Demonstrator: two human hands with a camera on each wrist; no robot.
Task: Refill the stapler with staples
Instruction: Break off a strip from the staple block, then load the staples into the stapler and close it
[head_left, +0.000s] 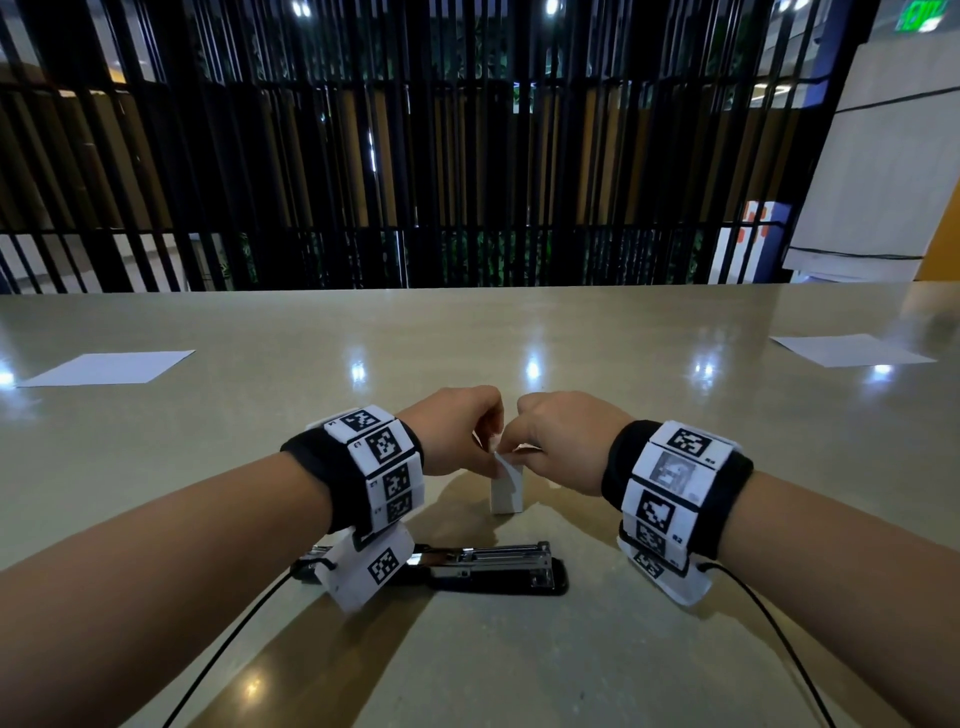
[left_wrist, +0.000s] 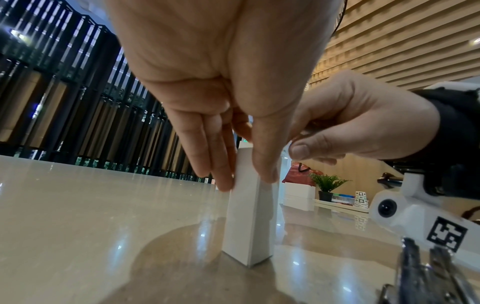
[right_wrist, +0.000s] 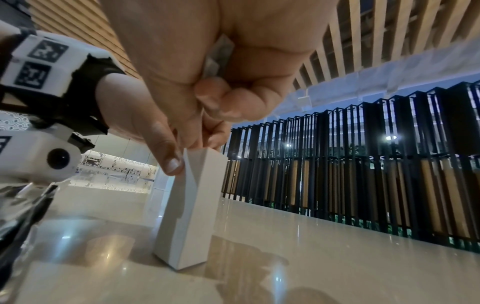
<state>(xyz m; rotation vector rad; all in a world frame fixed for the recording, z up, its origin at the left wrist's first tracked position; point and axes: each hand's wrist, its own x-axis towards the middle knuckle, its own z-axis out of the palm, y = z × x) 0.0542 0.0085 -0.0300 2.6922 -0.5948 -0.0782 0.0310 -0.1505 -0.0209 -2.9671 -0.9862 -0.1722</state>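
A small white staple box (head_left: 506, 493) (left_wrist: 246, 226) (right_wrist: 189, 216) stands on end on the table. My left hand (head_left: 485, 441) (left_wrist: 246, 181) pinches its upper part, fingers on one side and thumb on the front. My right hand (head_left: 511, 449) (right_wrist: 205, 142) has its fingertips at the box's top flap (head_left: 501, 462). Its other fingers curl over a grey strip (right_wrist: 218, 55) in the palm, apparently staples. The black and chrome stapler (head_left: 493, 566) (left_wrist: 428, 277) lies swung open near me, below my wrists, and neither hand touches it.
The glossy beige table (head_left: 519, 332) carries a white sheet at far left (head_left: 109, 366) and another at far right (head_left: 852, 349). Black cables (head_left: 223, 649) trail from both wristbands across the near table. A dark slatted railing stands behind the far edge.
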